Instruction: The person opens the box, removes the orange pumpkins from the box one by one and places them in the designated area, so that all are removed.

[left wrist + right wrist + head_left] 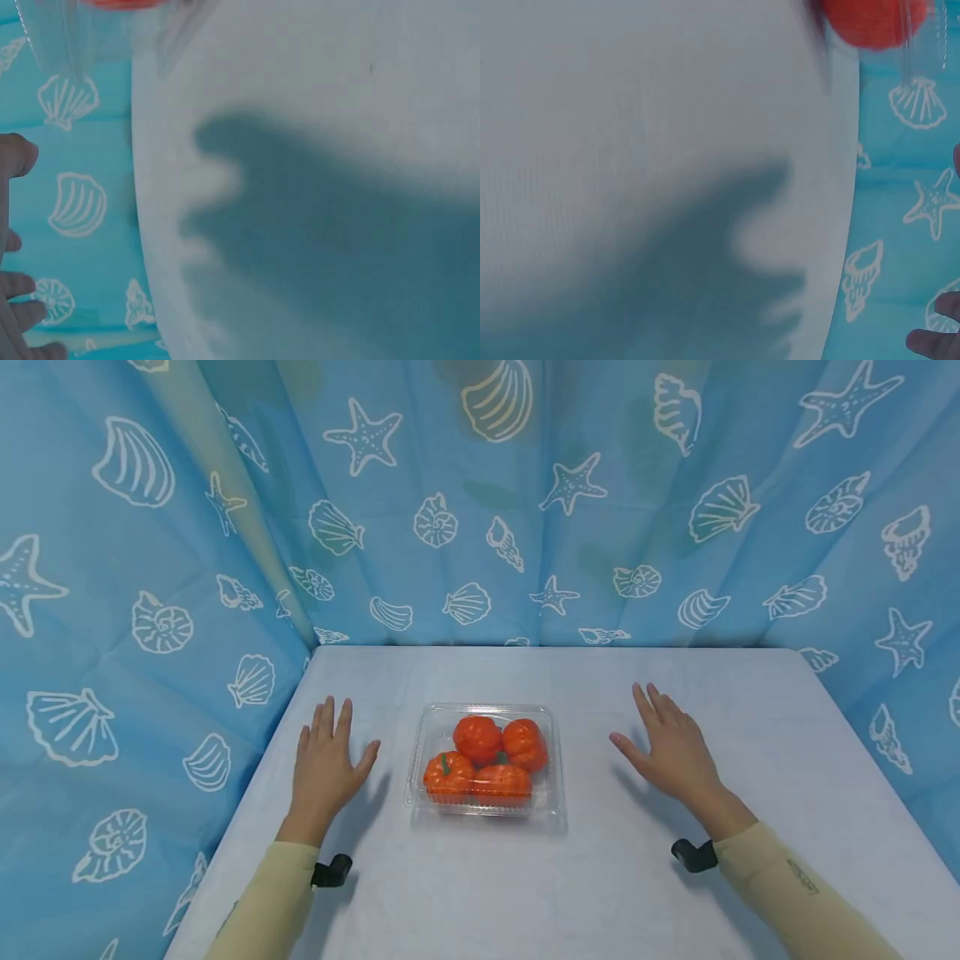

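Note:
In the head view a clear plastic clamshell box (552, 793) stands on the white table, with several orange-red pumpkins (477, 739) inside. One pumpkin at the front left shows a green stem. My left hand (324, 770) hovers over the table to the left of the box, fingers straight and thumb out, touching nothing. To the right of the box my right hand (675, 753) is held the same way, its fingers spread and nothing in them. Both wrist views catch only some fingertips and a blurred part of the box (97, 37) at the top.
The white table (480, 893) ends at the back against a blue curtain (480, 485) printed with white shells and starfish, which also hangs along both sides. A black wrist camera (332, 870) is strapped to the left sleeve, another black camera (693, 855) to the right one.

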{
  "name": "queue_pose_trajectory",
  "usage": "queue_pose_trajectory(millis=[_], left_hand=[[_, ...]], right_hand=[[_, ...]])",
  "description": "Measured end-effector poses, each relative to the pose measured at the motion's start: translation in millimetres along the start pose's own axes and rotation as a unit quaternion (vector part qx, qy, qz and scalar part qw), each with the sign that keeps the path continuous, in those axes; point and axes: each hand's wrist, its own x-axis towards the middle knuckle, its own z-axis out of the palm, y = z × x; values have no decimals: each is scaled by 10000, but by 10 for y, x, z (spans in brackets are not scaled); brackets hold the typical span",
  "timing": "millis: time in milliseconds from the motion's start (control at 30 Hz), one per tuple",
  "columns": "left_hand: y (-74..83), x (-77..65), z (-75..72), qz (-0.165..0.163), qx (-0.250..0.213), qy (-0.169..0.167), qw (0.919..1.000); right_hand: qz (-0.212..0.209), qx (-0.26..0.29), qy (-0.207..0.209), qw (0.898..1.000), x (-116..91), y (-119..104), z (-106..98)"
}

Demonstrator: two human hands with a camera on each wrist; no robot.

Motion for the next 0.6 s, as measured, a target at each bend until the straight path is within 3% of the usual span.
queue_pose_trajectory(millis=[133,300,467,600], left_hand=[[82,-56,-12,84,-354,212,9991],[196,-122,-31,23,-730,201,9971],[303,-190,-78,-110,-1187,-69,9928],[353,-252,-93,-91,-1741,-451,9836]], right_hand=[[-153,250,167,9994,-50,-79,18],[-161,544,142,9983,-111,-177,18],[-69,854,-154,9962,-158,-298,26],[-129,1312,-436,9903,-190,-400,54]])
